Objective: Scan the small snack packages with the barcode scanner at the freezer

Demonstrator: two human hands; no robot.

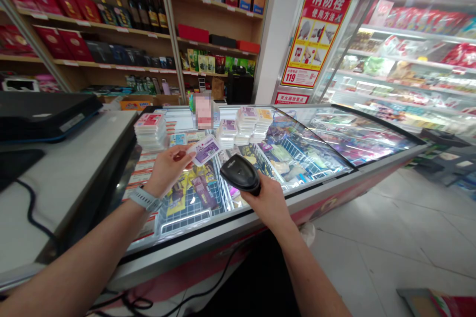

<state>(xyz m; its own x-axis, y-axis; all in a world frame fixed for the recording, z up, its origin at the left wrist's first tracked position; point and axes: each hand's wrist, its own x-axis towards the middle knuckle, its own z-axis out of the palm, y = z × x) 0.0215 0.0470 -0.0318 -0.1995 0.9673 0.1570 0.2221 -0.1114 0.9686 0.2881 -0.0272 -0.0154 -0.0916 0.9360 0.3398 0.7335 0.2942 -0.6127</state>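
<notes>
My left hand [171, 166], with a grey watch band on the wrist, pinches the edge of a flat white and purple package [205, 150] above the freezer's glass top. A black handheld scanner [240, 173] is held in my right hand [268, 198], its head tilted toward the package. Package and scanner are a short gap apart. Behind them on the glass are stacks of similar flat packages: one stack [150, 131] at the left and several near the middle [247, 124].
The freezer [223, 230] holds wire baskets of wrapped goods. At left, a grey counter [92, 146] bears a black device [48, 111]. Black cables [208, 290] hang below. Shelves of bottles and boxes stand behind; a lit display fridge [409, 59] is at right.
</notes>
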